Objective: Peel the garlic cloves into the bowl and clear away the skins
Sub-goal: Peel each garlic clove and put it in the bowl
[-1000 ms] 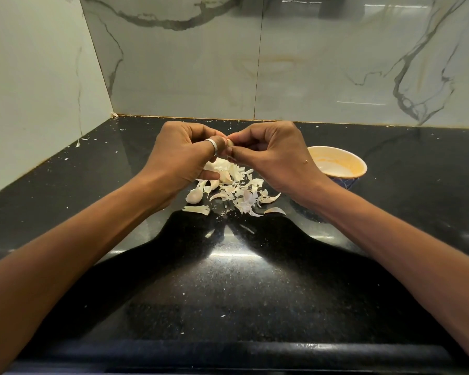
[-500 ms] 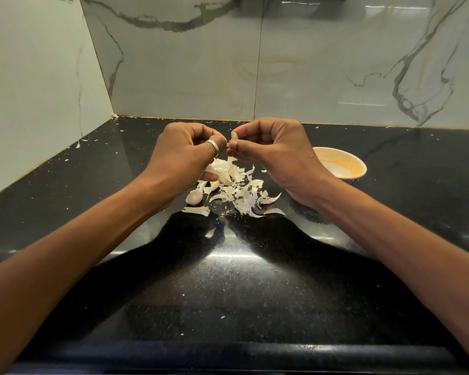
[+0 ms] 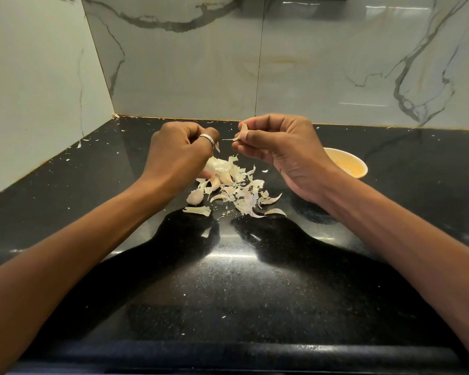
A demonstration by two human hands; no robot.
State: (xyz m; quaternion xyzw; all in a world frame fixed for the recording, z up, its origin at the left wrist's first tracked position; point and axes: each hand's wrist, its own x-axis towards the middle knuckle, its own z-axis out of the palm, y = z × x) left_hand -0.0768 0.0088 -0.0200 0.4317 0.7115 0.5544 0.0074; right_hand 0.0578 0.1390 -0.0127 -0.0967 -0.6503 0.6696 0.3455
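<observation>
The right hand is closed around a garlic clove, pinching it between thumb and fingertips, and a thin strip of skin sticks out from it toward the left. The left hand is curled, with a ring on one finger. A small white flake shows at its fingertips, but I cannot tell if it holds it. Below the hands, a pile of skins and some cloves lie on the black counter. The bowl stands to the right, partly behind the right wrist.
</observation>
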